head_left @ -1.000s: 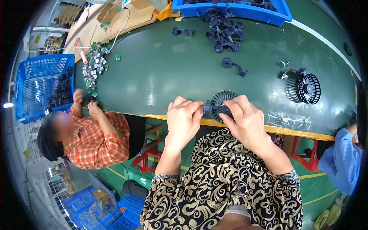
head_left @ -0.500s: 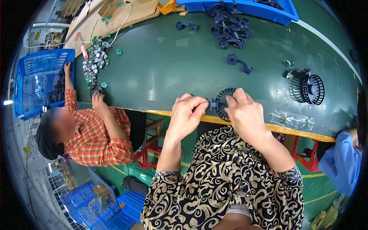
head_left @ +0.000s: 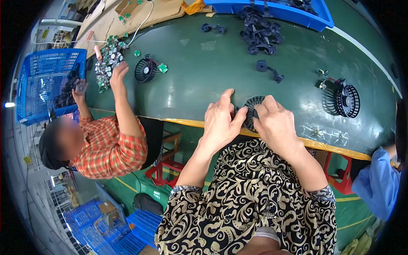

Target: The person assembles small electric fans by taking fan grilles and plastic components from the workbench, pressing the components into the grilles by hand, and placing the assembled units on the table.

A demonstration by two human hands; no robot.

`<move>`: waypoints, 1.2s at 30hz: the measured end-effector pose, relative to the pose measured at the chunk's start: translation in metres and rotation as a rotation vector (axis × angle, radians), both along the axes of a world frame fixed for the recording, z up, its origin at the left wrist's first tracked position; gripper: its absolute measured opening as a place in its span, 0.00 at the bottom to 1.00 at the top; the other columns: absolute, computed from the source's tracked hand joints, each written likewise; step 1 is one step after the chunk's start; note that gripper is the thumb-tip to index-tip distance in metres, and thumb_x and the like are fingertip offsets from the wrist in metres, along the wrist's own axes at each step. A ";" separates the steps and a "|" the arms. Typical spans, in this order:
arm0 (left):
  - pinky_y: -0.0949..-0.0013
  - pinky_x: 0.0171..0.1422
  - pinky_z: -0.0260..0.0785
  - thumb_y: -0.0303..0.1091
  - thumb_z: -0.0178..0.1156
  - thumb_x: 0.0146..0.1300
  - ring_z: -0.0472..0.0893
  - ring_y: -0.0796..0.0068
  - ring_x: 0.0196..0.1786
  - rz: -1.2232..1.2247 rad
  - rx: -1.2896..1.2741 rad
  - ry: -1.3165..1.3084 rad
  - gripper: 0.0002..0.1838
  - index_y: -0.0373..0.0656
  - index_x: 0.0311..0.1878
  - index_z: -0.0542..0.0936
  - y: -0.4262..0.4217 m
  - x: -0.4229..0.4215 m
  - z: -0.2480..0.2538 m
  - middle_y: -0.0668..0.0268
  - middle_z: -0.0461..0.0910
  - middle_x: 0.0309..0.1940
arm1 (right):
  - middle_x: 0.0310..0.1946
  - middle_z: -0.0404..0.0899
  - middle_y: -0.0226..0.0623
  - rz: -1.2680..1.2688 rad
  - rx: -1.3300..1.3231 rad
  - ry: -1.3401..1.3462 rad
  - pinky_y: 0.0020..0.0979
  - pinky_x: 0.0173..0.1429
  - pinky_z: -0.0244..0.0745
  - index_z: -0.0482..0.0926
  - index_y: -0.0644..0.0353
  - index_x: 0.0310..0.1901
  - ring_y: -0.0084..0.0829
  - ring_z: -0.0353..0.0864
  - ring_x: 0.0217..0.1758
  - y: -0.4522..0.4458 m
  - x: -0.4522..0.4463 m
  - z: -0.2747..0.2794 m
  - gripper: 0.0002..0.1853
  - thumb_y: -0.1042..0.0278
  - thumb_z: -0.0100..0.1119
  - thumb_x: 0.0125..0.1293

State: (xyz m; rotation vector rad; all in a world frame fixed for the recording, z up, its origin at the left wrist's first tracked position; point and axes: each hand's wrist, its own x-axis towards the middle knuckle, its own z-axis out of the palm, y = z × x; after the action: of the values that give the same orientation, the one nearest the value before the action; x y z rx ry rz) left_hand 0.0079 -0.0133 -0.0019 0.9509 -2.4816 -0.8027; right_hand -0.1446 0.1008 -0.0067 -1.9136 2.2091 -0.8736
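Observation:
A round black fan cage with radial slats stands at the table's near edge, partly covered by my hands. My right hand is closed on its right side, fingers bent over the slats. On the other side, my left hand has its index finger stretched up and its thumb reaching to the cage's left edge. A bit of dark part shows between that thumb and finger; its shape is mostly hidden. Farther off lies a dark curved bracket with a round end. To the right sits another black fan with wires and small boards.
Dark brackets are piled before a blue tray. At left, a co-worker in a checked shirt sits by a heap of small green-and-silver parts, a fan and a blue crate. A blue sleeve shows at right.
My left hand's pinch at the fan's side has loosened, its index finger now raised. My right hand stays on the cage. The co-worker's fan now lies farther in on the table, out of their hand.

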 end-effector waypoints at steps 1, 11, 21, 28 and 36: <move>0.56 0.42 0.70 0.36 0.69 0.68 0.76 0.60 0.23 0.003 0.008 -0.001 0.27 0.33 0.65 0.74 0.001 0.000 0.000 0.64 0.75 0.19 | 0.38 0.75 0.43 0.005 -0.024 -0.015 0.41 0.39 0.86 0.81 0.65 0.34 0.42 0.87 0.40 0.000 0.000 0.000 0.05 0.75 0.67 0.58; 0.59 0.37 0.69 0.37 0.72 0.67 0.76 0.63 0.23 -0.033 0.114 -0.027 0.22 0.37 0.58 0.79 -0.006 0.000 0.005 0.63 0.76 0.19 | 0.41 0.76 0.41 -0.002 0.118 0.018 0.41 0.41 0.85 0.81 0.63 0.40 0.43 0.86 0.45 0.003 0.000 0.008 0.12 0.68 0.73 0.60; 0.70 0.63 0.75 0.29 0.68 0.73 0.83 0.77 0.56 0.351 0.162 0.413 0.17 0.38 0.63 0.82 -0.099 0.036 -0.005 0.65 0.86 0.52 | 0.62 0.75 0.43 0.108 0.019 -0.014 0.42 0.54 0.84 0.87 0.57 0.51 0.43 0.81 0.58 0.033 0.006 0.000 0.19 0.66 0.75 0.56; 0.52 0.70 0.71 0.42 0.66 0.74 0.80 0.47 0.62 0.598 -0.260 0.054 0.24 0.30 0.62 0.80 -0.212 0.099 -0.020 0.46 0.81 0.58 | 0.68 0.72 0.48 0.096 0.000 -0.166 0.41 0.57 0.83 0.88 0.58 0.51 0.45 0.80 0.59 0.056 -0.019 0.004 0.15 0.70 0.66 0.62; 0.54 0.52 0.73 0.47 0.66 0.74 0.81 0.51 0.42 0.428 -0.214 -0.075 0.22 0.35 0.34 0.84 -0.152 0.075 0.010 0.56 0.83 0.32 | 0.65 0.78 0.50 -0.534 -0.332 -0.047 0.39 0.55 0.84 0.88 0.64 0.49 0.42 0.85 0.50 0.092 -0.091 0.034 0.16 0.80 0.75 0.58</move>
State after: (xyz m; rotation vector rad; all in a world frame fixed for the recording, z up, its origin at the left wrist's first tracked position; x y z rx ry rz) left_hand 0.0829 -0.1650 0.0082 1.3810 -2.2416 -0.3613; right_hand -0.2361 0.1930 0.0273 -1.3835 2.7356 -1.4164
